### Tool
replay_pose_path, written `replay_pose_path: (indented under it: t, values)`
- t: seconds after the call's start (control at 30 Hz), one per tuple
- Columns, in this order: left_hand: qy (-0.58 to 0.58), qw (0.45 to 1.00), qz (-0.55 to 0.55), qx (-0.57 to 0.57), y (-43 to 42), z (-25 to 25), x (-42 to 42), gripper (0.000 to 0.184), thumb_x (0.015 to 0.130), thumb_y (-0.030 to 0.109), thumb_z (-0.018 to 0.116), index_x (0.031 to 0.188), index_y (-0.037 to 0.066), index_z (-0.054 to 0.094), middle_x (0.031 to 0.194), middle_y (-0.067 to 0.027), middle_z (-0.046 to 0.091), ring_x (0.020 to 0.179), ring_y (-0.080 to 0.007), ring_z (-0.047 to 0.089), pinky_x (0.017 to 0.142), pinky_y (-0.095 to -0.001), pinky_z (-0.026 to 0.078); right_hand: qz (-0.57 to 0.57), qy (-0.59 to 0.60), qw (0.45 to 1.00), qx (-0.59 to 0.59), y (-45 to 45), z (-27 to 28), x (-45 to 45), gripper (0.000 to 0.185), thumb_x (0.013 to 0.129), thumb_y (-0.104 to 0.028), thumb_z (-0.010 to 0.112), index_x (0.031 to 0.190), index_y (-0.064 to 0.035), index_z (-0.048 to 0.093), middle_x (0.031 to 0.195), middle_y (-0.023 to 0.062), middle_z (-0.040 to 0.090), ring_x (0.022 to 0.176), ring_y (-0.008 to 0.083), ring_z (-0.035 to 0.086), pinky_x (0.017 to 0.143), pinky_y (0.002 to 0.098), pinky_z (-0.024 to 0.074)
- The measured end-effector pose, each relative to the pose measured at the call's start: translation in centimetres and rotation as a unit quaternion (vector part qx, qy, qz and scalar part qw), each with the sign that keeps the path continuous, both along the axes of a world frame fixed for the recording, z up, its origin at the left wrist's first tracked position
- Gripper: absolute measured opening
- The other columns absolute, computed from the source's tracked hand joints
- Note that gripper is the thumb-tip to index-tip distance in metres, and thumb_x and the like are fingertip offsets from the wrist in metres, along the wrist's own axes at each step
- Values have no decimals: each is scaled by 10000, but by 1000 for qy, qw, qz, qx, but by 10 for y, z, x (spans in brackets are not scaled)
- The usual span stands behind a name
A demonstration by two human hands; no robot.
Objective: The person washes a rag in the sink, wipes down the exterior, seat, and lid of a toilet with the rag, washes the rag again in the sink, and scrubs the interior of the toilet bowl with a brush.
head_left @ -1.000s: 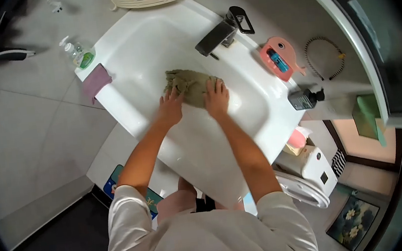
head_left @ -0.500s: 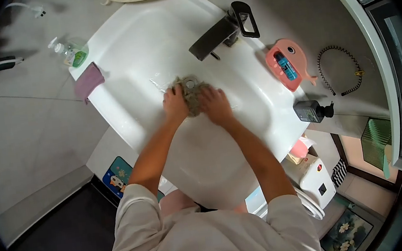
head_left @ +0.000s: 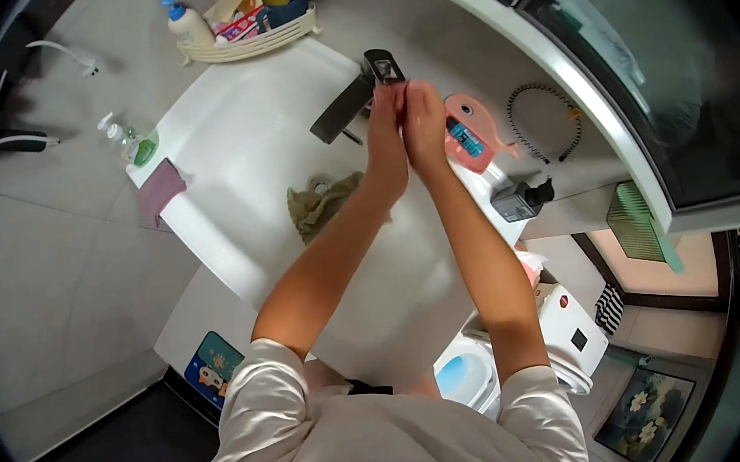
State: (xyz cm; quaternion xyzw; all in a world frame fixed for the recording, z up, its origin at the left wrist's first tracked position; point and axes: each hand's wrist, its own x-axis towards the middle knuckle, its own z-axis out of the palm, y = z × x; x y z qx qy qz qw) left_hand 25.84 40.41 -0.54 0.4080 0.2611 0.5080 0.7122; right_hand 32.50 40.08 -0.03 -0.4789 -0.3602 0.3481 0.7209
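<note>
My left hand [head_left: 386, 144] and my right hand [head_left: 425, 126] are raised side by side at the black faucet [head_left: 344, 112]. Their fingertips come up to the lower edge of its handle [head_left: 384, 61], overlapping it in view. The right fingers look curled in; the left ones are blurred and partly hidden, so a firm hold on the handle cannot be made out. Below, a crumpled greenish-grey cloth [head_left: 318, 208] lies in the white sink [head_left: 235, 146] by the drain, partly covered by my left forearm. No water stream shows under the spout.
A pink whale-shaped soap dish [head_left: 480, 143] holding a blue tube and a dark pump bottle [head_left: 520, 202] stand right of the faucet. On the left rim are a clear soap dispenser [head_left: 134, 146] and a purple cloth [head_left: 160, 192]. A cream basket [head_left: 251, 45] with toiletries sits behind.
Both hands have left the cloth in the sink and moved up and right to the faucet handle. The cloth stays by the drain, and the camera view has shifted.
</note>
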Motion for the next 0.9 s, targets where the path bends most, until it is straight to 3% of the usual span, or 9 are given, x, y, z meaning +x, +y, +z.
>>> replay_pose_path:
  t: [0.07, 0.23, 0.43, 0.57, 0.67, 0.73, 0.8, 0.87, 0.9]
  values:
    - [-144, 989, -30, -21, 13, 14, 13, 479, 1047, 424, 259, 1283, 83, 499, 1147, -25, 585, 1101, -134, 515, 1014, -288, 349, -2, 8, 999, -42, 15, 24, 10, 321, 1011, -238, 421, 764, -55, 514, 690, 4, 513, 613, 93, 447, 549, 247, 367]
    - [-45, 998, -3, -45, -28, -37, -5, 451, 1025, 395, 378, 1332, 81, 480, 1341, -38, 499, 1262, -146, 434, 1069, -291, 299, -20, -100, 992, -77, -11, -44, 13, 307, 992, -212, 450, 789, -9, 557, 673, 39, 568, 600, 116, 510, 555, 286, 425]
    - [444, 858, 142, -217, -67, -243, -114, 333, 892, 73, 475, 1212, 28, 554, 1143, -157, 592, 1049, -256, 567, 908, -365, 447, -17, -530, 815, -231, -52, -220, -26, 218, 929, -238, 535, 1010, -77, 657, 1119, 106, 608, 1018, 284, 562, 847, 425, 449]
    - [634, 735, 219, -102, -62, -292, -173, 431, 900, 71, 403, 1327, 70, 465, 1042, -102, 591, 830, -233, 567, 777, -363, 491, 4, -640, 730, -241, -70, -267, -101, 302, 888, -256, 580, 1155, -120, 612, 1348, 77, 488, 1251, 312, 415, 1017, 482, 335]
    - [452, 823, 187, -290, -53, -271, -182, 421, 947, 172, 423, 1362, 99, 420, 977, -111, 586, 752, -261, 553, 787, -430, 509, 145, -706, 684, -112, -70, -276, -97, 364, 858, -257, 604, 1197, -126, 578, 1365, 105, 470, 1261, 317, 417, 1015, 481, 331]
    - [322, 839, 39, -437, -54, -192, -174, 440, 985, 320, 434, 1367, 107, 387, 953, -120, 598, 754, -291, 568, 806, -519, 514, 68, -637, 754, -150, -64, -269, -84, 397, 814, -223, 622, 1191, -108, 578, 1325, 127, 499, 1227, 315, 436, 980, 525, 333]
    - [198, 855, -15, -479, -43, -212, -173, 438, 986, 381, 433, 1323, 101, 433, 937, -121, 598, 764, -294, 576, 828, -513, 517, -45, -601, 756, -256, -51, -254, -110, 372, 807, -223, 644, 1149, -90, 579, 1266, 146, 520, 1165, 328, 478, 939, 466, 380]
    - [77, 849, -74, -517, -32, -234, -179, 456, 988, 442, 432, 1280, 96, 479, 921, -122, 598, 775, -297, 584, 850, -507, 520, 69, -227, 930, -280, -48, -252, -134, 278, 785, -242, 681, 991, -83, 584, 1150, 126, 543, 1081, 325, 507, 885, 443, 420]
    - [-15, 841, -50, -538, -15, -242, -179, 408, 990, 436, 432, 1186, 92, 530, 911, -113, 602, 790, -297, 592, 865, -498, 511, 67, -231, 930, -277, -47, -248, -145, 278, 785, -242, 681, 991, -83, 584, 1150, 126, 543, 1081, 325, 507, 885, 443, 420]
